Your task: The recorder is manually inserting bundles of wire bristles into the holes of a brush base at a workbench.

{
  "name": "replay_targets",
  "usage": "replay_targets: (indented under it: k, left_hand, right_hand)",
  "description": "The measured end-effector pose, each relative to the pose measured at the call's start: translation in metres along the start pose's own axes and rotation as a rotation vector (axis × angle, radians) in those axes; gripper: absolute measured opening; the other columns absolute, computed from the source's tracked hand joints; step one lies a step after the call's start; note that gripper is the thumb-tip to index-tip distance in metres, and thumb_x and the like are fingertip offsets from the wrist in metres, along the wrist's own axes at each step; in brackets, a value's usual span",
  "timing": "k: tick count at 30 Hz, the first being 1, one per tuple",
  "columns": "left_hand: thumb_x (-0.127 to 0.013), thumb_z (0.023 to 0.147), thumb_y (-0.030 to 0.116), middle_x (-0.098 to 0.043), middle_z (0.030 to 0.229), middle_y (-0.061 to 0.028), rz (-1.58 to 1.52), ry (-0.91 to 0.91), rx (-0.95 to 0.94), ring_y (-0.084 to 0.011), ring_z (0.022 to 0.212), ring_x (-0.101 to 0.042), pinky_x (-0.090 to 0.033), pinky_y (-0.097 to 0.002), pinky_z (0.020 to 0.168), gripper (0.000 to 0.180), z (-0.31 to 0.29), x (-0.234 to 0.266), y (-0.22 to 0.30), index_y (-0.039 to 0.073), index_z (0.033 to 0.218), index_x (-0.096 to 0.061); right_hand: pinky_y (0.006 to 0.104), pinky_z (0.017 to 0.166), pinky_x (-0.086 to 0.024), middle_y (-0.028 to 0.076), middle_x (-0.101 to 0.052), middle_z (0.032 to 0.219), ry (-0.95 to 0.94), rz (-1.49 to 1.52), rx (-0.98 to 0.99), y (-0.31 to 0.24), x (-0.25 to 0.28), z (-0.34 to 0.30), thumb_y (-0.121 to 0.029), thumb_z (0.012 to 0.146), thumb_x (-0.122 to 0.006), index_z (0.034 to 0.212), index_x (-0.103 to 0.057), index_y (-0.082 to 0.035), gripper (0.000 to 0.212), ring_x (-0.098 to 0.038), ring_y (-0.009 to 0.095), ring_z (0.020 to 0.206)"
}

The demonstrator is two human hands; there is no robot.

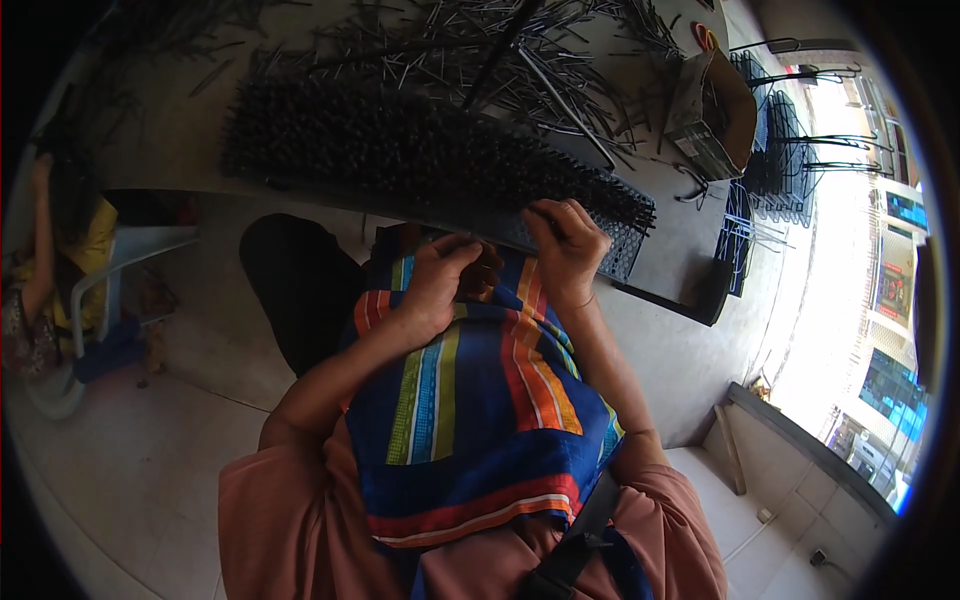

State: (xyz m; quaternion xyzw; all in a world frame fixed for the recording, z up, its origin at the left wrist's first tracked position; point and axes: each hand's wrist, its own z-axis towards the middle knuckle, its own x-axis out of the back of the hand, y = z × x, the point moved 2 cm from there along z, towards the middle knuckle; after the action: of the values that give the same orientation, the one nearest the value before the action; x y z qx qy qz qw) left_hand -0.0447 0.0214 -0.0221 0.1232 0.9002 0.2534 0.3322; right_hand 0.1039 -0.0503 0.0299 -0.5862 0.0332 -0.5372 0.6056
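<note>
A long black board [628,246] on the table edge is packed with short upright black pins [400,150]; small holes show at its right end. My right hand [570,245] is at the near edge of the board, its thumb and fingers pinched together. Whatever they hold is too small or hidden to make out. Lower and to the left, my left hand [440,285] rests over my lap with its fingers curled in. Shadow hides what is inside it. Beneath both hands lies a blue striped apron [480,400].
Loose black sticks [430,45] lie heaped behind the board, with a thin metal rod frame [560,95] above them. An open cardboard box [705,120] and orange-handled scissors [706,38] sit at the right. Wire racks [790,150] stand beyond. Another person's arm [40,230] shows far left.
</note>
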Motion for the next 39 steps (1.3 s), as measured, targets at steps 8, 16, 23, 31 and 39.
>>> replay_targets:
  k: [8,16,23,31,39]
  left_hand:
    - [-0.056,0.093,0.015,-0.070,0.088,-0.0122,0.000,-0.081,-0.023,-0.0173,0.070,-0.069,-0.052,-0.0279,0.057,0.015,-0.001,-0.003,0.000,0.003,0.097,-0.063]
    - [-0.061,0.091,0.010,-0.069,0.086,-0.0076,0.055,-0.314,-0.031,-0.0146,0.070,-0.067,-0.054,-0.0272,0.062,0.020,0.000,-0.020,-0.010,0.000,0.108,-0.065]
    - [-0.062,0.090,0.011,-0.069,0.095,-0.0091,0.071,-0.118,0.079,-0.0160,0.080,-0.068,-0.057,-0.0286,0.066,0.019,0.008,-0.012,-0.012,0.003,0.108,-0.065]
    - [-0.059,0.092,0.012,-0.069,0.094,-0.0093,0.094,-0.114,0.038,-0.0157,0.082,-0.067,-0.055,-0.0295,0.068,0.018,0.002,-0.015,-0.002,0.004,0.106,-0.065]
    - [-0.058,0.092,0.010,-0.070,0.092,-0.0101,0.065,-0.180,-0.344,-0.0139,0.076,-0.066,-0.050,-0.0268,0.066,0.018,-0.029,-0.030,0.070,0.003,0.106,-0.064]
  right_hand:
    - [0.0280,0.052,-0.045,0.009,-0.060,0.071,-0.123,-0.182,0.269,-0.004,-0.001,-0.002,-0.001,0.072,-0.075,0.085,-0.070,-0.002,0.014,-0.061,0.019,0.058]
    - [0.0240,0.056,-0.047,0.003,-0.067,0.077,-0.318,0.522,-0.521,0.014,0.006,-0.023,0.000,0.076,-0.071,0.090,-0.066,0.000,0.015,-0.059,0.007,0.064]
    - [0.0197,0.056,-0.045,-0.002,-0.064,0.073,0.177,0.304,-0.186,0.022,0.020,-0.009,0.001,0.081,-0.069,0.089,-0.064,-0.001,0.009,-0.056,0.003,0.064]
    - [0.0323,0.063,-0.053,0.010,-0.065,0.089,0.039,-0.139,0.177,0.009,0.015,-0.008,-0.002,0.073,-0.073,0.087,-0.068,-0.005,0.016,-0.067,0.027,0.074]
    - [0.0339,0.062,-0.053,0.009,-0.065,0.093,0.004,-0.153,0.095,0.015,0.021,-0.008,-0.003,0.071,-0.074,0.090,-0.070,-0.006,0.019,-0.067,0.028,0.076]
